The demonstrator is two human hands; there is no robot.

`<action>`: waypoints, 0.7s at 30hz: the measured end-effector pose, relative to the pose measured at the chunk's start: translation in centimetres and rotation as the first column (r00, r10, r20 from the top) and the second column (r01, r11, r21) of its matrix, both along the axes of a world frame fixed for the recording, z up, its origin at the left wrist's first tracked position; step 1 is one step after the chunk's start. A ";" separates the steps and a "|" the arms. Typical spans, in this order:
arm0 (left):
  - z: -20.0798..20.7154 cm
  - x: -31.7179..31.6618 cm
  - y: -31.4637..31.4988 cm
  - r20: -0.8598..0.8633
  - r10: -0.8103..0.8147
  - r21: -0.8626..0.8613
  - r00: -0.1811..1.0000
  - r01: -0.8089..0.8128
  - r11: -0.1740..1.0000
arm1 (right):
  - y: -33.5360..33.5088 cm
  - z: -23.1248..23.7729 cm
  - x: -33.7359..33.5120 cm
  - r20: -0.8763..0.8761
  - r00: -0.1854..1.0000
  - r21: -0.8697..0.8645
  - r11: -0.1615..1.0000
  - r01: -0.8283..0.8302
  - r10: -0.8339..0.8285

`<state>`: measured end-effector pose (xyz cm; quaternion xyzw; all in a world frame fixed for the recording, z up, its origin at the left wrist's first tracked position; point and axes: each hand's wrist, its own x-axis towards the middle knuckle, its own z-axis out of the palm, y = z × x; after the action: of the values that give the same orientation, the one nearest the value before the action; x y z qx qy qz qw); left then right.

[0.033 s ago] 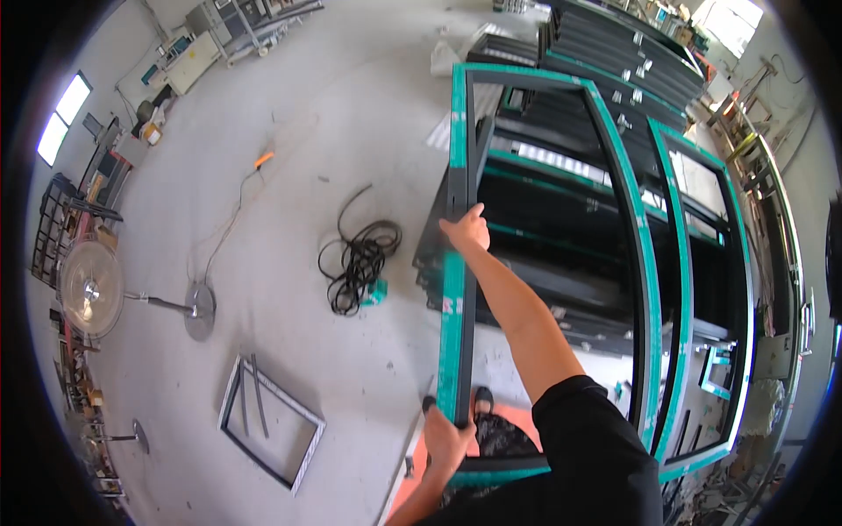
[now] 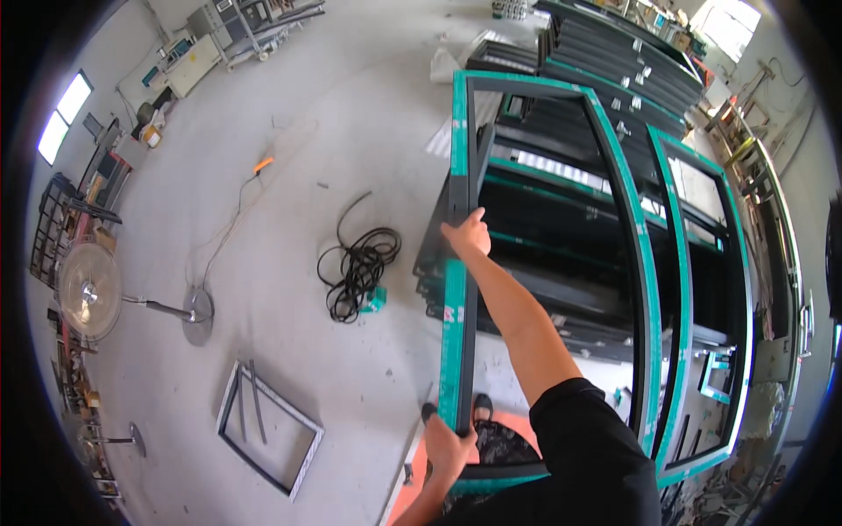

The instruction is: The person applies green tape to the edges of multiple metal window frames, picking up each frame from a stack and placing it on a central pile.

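Note:
A tall dark grey window frame [image 2: 455, 337] with green protective film stands upright before me. My right hand [image 2: 469, 235] is closed round its left side bar, about midway up, on a bare dark stretch between pieces of film. Lower on the same bar, near its bottom corner, my left hand [image 2: 449, 449] is closed with the thumb on the inner edge. Some fingers of both hands are hidden behind the bar. Through the opening show black profiles and panels [image 2: 553, 202] stacked behind.
Another green-filmed frame [image 2: 682, 307] stands at the right. On the floor lie a coiled black strap [image 2: 361, 272], a small grey frame [image 2: 272, 466] with loose strips, and a thin cord [image 2: 230, 230] with an orange end. A pedestal fan [image 2: 90, 292] is at left. An orange mat [image 2: 517, 430] lies near my feet.
The scene sits slightly lower in the picture. Both hands keep the same hold on the window frame.

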<state>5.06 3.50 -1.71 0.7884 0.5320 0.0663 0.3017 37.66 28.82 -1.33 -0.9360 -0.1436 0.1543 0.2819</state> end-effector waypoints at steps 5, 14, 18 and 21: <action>0.1 -0.1 0.3 0.025 0.005 -0.014 1.000 -0.005 1.000 | 0.8 0.4 0.9 0.017 0.989 -0.165 0.976 -0.139 0.144; 0.1 0.0 0.1 0.035 -0.020 0.035 0.999 0.018 0.999 | -0.2 1.0 0.7 0.024 0.976 -0.186 0.960 -0.209 0.217; -0.4 0.0 -0.3 -0.026 -0.056 0.052 0.998 0.057 0.997 | -4.4 0.4 -2.4 0.100 0.975 -0.050 0.980 -0.194 0.198; -0.8 -0.1 -0.6 -0.007 -0.059 0.070 0.998 0.059 0.996 | -11.0 -0.4 -7.5 0.097 0.948 0.022 0.951 -0.307 0.304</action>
<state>4.92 2.90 -2.51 0.8141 0.5065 0.0738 0.2745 30.18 17.86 -1.74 -0.9032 -0.3025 0.1499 0.2649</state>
